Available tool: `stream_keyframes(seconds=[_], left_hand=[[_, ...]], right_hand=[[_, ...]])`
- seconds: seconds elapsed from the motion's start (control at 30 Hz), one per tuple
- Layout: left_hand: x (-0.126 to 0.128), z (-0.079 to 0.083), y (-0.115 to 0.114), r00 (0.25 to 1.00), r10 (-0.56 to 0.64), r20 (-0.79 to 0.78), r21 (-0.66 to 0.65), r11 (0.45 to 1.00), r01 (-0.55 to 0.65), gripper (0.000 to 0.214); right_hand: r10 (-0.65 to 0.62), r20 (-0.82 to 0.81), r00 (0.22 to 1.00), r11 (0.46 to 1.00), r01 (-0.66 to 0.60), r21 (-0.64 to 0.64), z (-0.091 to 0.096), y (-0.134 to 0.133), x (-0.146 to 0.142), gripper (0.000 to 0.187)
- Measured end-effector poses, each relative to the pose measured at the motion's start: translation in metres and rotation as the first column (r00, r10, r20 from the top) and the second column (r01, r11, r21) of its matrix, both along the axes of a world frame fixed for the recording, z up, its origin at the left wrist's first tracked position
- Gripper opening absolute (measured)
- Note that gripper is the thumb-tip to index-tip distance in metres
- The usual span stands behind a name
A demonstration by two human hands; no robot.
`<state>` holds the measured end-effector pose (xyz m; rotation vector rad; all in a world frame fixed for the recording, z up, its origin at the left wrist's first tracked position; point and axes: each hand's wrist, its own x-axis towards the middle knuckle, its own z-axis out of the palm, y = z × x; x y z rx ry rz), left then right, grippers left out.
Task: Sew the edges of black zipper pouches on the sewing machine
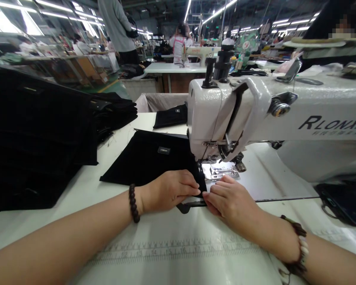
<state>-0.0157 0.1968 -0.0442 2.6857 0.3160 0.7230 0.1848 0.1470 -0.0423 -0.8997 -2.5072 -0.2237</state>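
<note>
A black fabric panel [145, 158] with a small label [164, 150] lies on the table, its right edge at the needle area of a white sewing machine [206, 118]. My left hand [170, 190] is closed, thumb and fingers pinching the panel near its front right corner. Just across from it, my right hand [233, 200] has its fingers curled together at the panel's right edge, beside the metal needle plate [221, 172]. The fingertips of both hands almost meet. The presser foot is mostly hidden behind the machine head.
A big stack of black fabric pieces [41, 138] covers the table's left side. Behind the panel lies another black piece [171, 116]. A ruler scale [178, 251] runs along the front edge. A dark phone-like object [345, 202] rests at right. People stand and sit farther back.
</note>
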Motion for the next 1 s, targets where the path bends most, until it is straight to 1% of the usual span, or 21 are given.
stream_keyframes(seconds=[0.17, 0.27, 0.43, 0.57, 0.8, 1.0], left_hand=[[-0.001, -0.001, 0.015, 1.0, 0.003, -0.018, 0.021, 1.0, -0.003, 0.022], [-0.001, -0.001, 0.023, 0.999, 0.006, -0.042, 0.018, 1.0, -0.006, 0.023], [-0.001, -0.003, 0.034, 0.997, 0.022, -0.069, 0.025, 0.999, -0.02, 0.024], [-0.001, -0.005, 0.042, 0.997, 0.035, -0.064, 0.047, 0.998, -0.032, 0.023], [0.001, -0.003, 0.049, 0.991, 0.078, -0.11, -0.002, 0.997, -0.079, 0.023], [0.002, -0.001, 0.049, 0.987, 0.111, -0.117, -0.023, 0.993, -0.114, 0.024]], right_hand=[[-0.045, 0.057, 0.997, 0.998, 0.042, 0.039, -0.008, 0.011, 0.002, 0.037], [-0.042, 0.089, 0.995, 0.998, 0.038, 0.048, -0.012, 0.012, 0.004, 0.034], [-0.039, 0.092, 0.995, 0.999, 0.038, 0.013, -0.011, 0.01, 0.007, 0.035], [-0.053, 0.084, 0.995, 0.999, 0.052, 0.014, -0.012, 0.009, 0.007, 0.036], [-0.068, 0.035, 0.997, 0.997, 0.07, -0.041, -0.015, 0.009, 0.006, 0.038], [-0.071, 0.025, 0.997, 0.996, 0.072, -0.052, -0.012, 0.009, 0.005, 0.041]])
